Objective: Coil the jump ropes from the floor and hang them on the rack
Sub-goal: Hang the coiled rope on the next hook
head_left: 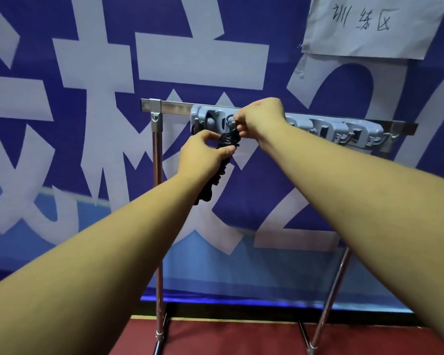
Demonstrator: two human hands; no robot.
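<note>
Dark red floor (241, 339), matte, only a strip of it in view at the bottom. Black skirting band (241, 311) sits above it. Above that, a blue banner (267, 190) with big white characters covers the whole wall. Pale paper sheet (369, 24) with handwritten characters is stuck at the banner's top right.

Chrome rack (174, 106) stands on the floor just in front of the banner: flat top bar, upright post at left, slanted leg at right, feet on the red surface. Grey plastic hook strip (344, 129) is mounted along the top bar, from near the middle out to the right end. Metal hooks show on its right part. Its left part is partly hidden by the hands.

Black jump rope (217, 175) is coiled into a tight bundle, hanging roughly vertical under the left end of the hook strip, well above the floor. Top of the bundle is at the strip. Can't tell if its loop is on a hook, fingers block it.

Both forearms are bare, stretched forward and up, converging at the strip. Left hand (203, 155) has its back to camera, fingers and thumb curled round the upper part of the bundle, gripping it. Right hand (259, 119) is higher, against the strip, wrist bent down, fingertips pinching the top of the rope. Hands are nearly touching, rope between them.
</note>
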